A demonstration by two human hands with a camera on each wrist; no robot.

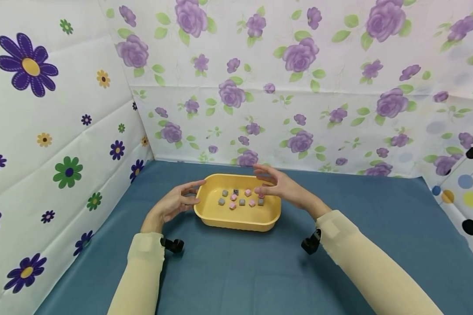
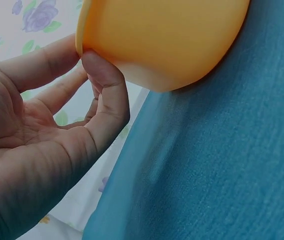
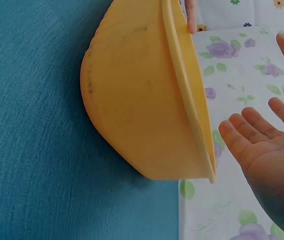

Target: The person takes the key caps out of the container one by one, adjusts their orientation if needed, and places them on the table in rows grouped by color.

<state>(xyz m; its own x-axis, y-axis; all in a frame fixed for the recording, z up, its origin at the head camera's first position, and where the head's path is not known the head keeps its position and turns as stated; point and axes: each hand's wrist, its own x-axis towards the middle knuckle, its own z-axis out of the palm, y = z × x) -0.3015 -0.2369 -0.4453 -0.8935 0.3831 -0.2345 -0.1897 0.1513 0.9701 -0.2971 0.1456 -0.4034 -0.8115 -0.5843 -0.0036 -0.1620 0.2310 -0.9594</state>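
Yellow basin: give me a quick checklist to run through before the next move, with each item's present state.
1. Yellow basin upright on the blue cloth: ok.
2. Left grip holding the left rim: ok, thumb and fingers pinch it.
3. Right grip on the right rim: not ok, it hovers open with a gap showing.
4. No small blocks spilled: ok, all those visible lie inside.
5. Full block count: cannot tell, the right grip partly covers that end.

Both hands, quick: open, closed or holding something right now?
Left hand: closed, pinching the yellow tray by its rim.
Right hand: open, holding nothing, near the tray's right end.
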